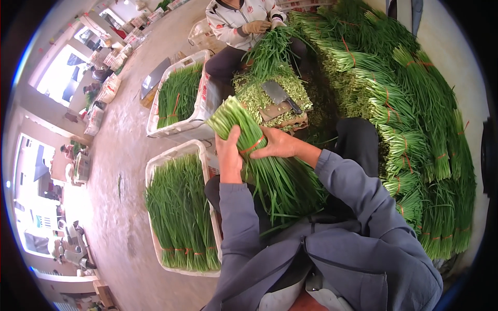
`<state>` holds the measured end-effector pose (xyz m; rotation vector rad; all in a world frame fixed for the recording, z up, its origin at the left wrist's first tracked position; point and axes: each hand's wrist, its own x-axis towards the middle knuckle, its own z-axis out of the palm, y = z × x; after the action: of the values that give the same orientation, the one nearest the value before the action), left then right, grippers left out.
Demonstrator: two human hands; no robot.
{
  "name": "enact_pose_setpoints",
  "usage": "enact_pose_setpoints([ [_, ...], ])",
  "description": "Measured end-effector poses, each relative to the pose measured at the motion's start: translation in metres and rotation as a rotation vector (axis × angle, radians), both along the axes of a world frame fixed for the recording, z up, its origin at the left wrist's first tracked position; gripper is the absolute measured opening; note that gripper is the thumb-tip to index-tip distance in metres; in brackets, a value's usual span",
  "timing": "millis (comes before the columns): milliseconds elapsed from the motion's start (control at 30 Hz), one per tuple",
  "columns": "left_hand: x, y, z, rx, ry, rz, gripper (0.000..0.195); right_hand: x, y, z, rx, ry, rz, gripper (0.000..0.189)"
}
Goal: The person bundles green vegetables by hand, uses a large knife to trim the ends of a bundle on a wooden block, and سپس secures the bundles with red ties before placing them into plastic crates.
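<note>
A thick bundle of green Chinese chives (280, 182) lies across my lap, its pale cut ends raised up and to the left, with an orange band around it. My left hand (230, 149) grips the bundle near the cut ends, thumb on top. My right hand (274, 144) holds it at the band. Just beyond the bundle, a cleaver (275, 92) with a black handle rests on a block strewn with chopped stem ends (253, 91). Part of a brown board (272, 112) shows beside the blade.
Two white plastic crates (149, 165) (201, 97) of chives stand at left. Banded chive bundles (404, 97) are heaped along the right wall. Across the block sits a co-worker with gloved hands (256, 27), holding loose chives. A scooter (76, 247) and more crates line the far left.
</note>
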<state>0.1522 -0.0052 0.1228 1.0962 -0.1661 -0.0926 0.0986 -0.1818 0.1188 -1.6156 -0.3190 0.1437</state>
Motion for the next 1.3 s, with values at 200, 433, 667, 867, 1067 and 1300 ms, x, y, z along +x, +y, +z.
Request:
enact_pose_setpoints([
  [200, 0.019, -0.021, 0.005, -0.096, 0.219, -0.006, 0.039, 0.008, -0.018, -0.004, 0.019, 0.140, 0.006, 0.083],
  [433, 0.024, -0.014, 0.011, 0.005, 0.146, 0.130, 0.042, -0.013, -0.017, 0.014, -0.445, -0.484, -0.145, 0.054],
  [667, 0.024, -0.021, 0.015, 0.058, 0.121, 0.178, 0.051, -0.003, 0.003, 0.017, -0.778, -0.808, -0.075, 0.023],
  [867, 0.020, -0.006, 0.008, 0.030, 0.123, 0.210, 0.050, 0.008, -0.031, 0.039, 0.207, 0.035, -0.351, 0.005],
  [1067, 0.029, -0.005, 0.016, -0.005, 0.096, 0.291, 0.048, -0.020, -0.043, 0.023, -0.471, -0.400, -0.390, 0.026],
  [1300, 0.035, -0.020, 0.032, -0.140, -0.026, 0.392, 0.048, -0.030, 0.036, 0.006, -0.756, -0.366, -0.296, 0.029],
])
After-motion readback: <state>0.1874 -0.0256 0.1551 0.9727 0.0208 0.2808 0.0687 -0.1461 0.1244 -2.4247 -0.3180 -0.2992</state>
